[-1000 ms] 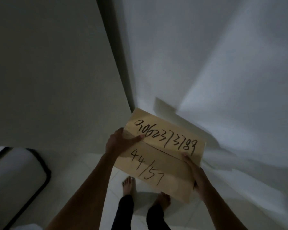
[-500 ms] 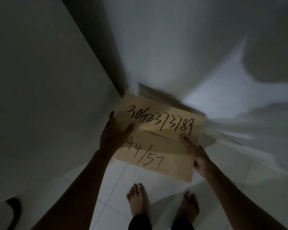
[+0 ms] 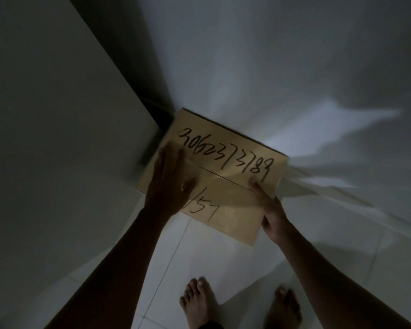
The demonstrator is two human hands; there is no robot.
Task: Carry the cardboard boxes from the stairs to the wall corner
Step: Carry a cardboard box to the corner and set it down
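Wall corner, seen from above. The left wall (image 3: 57, 138) and the rear wall (image 3: 271, 67) meet in a dark seam and close off the far side. The cardboard box (image 3: 226, 176) fills the angle between them, its left edge near the left wall, so the left hand (image 3: 169, 181) has little room there. Open tiled floor (image 3: 199, 252) lies between the box and the two bare feet (image 3: 197, 302), and continues to the right.

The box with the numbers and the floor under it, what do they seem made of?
The box looks like brown cardboard, matte, with marker writing and a flap seam across its top. The floor seems pale glazed tile: thin grout lines, slight sheen.
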